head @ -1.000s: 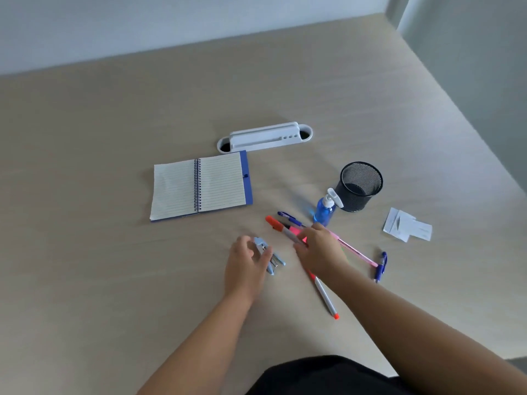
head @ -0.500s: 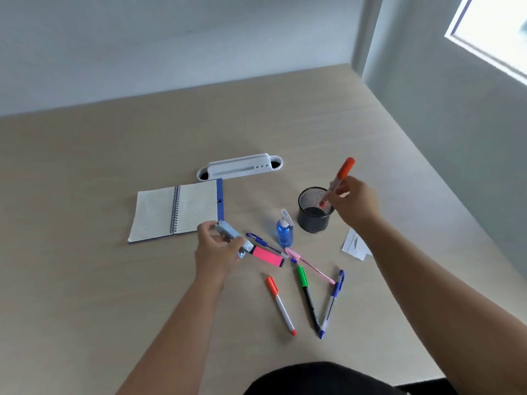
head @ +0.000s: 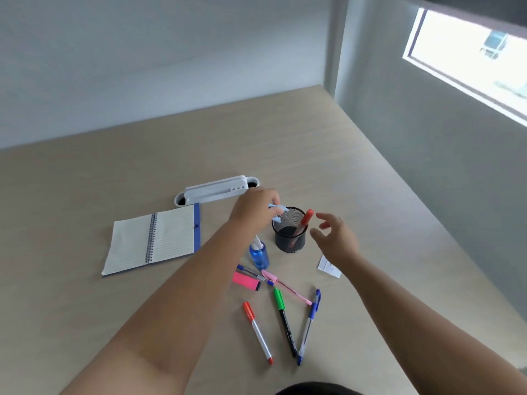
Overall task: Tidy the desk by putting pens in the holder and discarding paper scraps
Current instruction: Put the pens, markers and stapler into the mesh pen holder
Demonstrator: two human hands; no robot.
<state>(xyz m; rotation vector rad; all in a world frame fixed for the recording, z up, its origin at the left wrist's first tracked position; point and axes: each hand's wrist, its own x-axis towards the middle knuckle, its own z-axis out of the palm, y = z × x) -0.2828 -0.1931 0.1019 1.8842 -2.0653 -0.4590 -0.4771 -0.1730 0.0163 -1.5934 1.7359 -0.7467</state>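
Observation:
A black mesh pen holder (head: 291,243) stands mid-desk with a red marker (head: 303,222) leaning inside it. My left hand (head: 253,208) hovers at the holder's left rim, shut on a small light-blue stapler (head: 277,208). My right hand (head: 335,239) is just right of the holder, fingers spread, holding nothing. On the desk nearer me lie a red-capped pen (head: 258,332), a green marker (head: 285,320), a blue pen (head: 309,323), a pink pen (head: 285,286), a pink highlighter (head: 245,280) and a dark blue pen (head: 251,271). White paper scraps (head: 329,266) lie partly under my right wrist.
An open spiral notebook (head: 154,240) lies to the left. A white cable tray (head: 215,190) sits behind it. A blue spray bottle (head: 259,256) stands just left of the holder, under my left forearm. The desk's right edge runs along the wall beneath a window.
My right hand carried the red marker to the holder, dropped it in and opened. My left hand picked up the stapler and moved it up to the holder's rim. The camera tilted upward.

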